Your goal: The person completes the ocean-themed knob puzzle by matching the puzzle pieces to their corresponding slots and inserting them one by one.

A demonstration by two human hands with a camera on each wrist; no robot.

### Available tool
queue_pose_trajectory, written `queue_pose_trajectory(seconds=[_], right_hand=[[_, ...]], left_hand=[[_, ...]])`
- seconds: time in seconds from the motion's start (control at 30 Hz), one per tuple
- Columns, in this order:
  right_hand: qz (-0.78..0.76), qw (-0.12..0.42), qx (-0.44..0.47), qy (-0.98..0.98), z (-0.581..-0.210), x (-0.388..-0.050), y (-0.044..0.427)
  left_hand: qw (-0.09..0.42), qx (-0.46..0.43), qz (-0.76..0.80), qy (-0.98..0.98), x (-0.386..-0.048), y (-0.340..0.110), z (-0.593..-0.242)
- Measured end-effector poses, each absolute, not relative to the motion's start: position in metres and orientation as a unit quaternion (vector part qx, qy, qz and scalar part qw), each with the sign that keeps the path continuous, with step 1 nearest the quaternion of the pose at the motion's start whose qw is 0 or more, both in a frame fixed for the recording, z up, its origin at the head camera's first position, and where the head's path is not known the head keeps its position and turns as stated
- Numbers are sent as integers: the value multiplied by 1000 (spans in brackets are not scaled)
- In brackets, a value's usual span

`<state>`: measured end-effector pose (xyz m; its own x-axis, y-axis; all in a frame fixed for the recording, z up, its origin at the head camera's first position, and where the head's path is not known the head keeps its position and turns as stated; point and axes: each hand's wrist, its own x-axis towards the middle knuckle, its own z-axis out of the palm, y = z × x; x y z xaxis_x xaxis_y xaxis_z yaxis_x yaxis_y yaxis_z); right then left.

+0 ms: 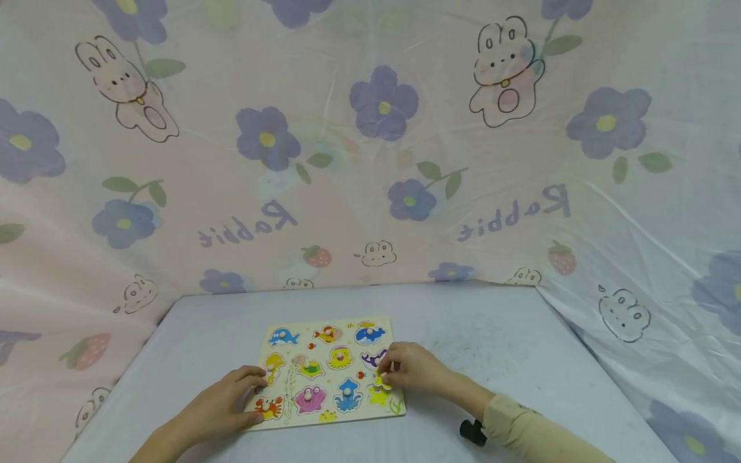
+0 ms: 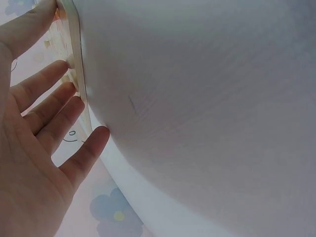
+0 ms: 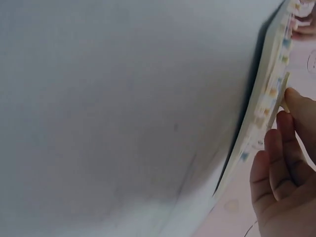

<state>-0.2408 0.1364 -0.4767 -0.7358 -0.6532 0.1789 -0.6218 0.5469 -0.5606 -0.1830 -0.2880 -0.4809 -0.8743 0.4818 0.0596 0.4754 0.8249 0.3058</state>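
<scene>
A wooden peg puzzle board [image 1: 332, 421] with sea-animal pieces lies flat on the table. My left hand [image 1: 231, 400] rests at its left edge, fingers and thumb touching the side near the crab piece [image 1: 269, 408]; in the left wrist view its fingers are fairly straight. At the board's right side my right hand [image 1: 412, 368] pinches a yellow puzzle piece [image 1: 382, 381], partly hidden by the fingers. That piece is above a yellow star shape [image 1: 378, 396] on the board. In the right wrist view the thin piece [image 3: 283, 91] is tilted just off the board's surface.
A small black object [image 1: 473, 433] lies on the white table [image 1: 475, 334] beside the right sleeve [image 1: 527, 427]. Behind the table hangs a curtain [image 1: 347, 193] printed with flowers and rabbits, which also covers both sides.
</scene>
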Motion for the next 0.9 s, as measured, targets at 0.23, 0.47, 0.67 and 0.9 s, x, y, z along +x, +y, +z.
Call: queue_pose_trajectory(seconds=[0.23,0.47,0.67,0.9], right_hand=[[-297,62,-371,878,-478,-234,128],[-274,67,-378,882,-478,-229,122],[-260,63,-378,886,-480,-228,121],[-248,53,-383,888,-482,-227,120]], left_hand=[[3,259,156,953,-183,-288,-481],[6,256,158,954,-182,-288,-479],[3,254,160,954,-182,-287,-479],[-9,256,157,954,-181,-286,-479]])
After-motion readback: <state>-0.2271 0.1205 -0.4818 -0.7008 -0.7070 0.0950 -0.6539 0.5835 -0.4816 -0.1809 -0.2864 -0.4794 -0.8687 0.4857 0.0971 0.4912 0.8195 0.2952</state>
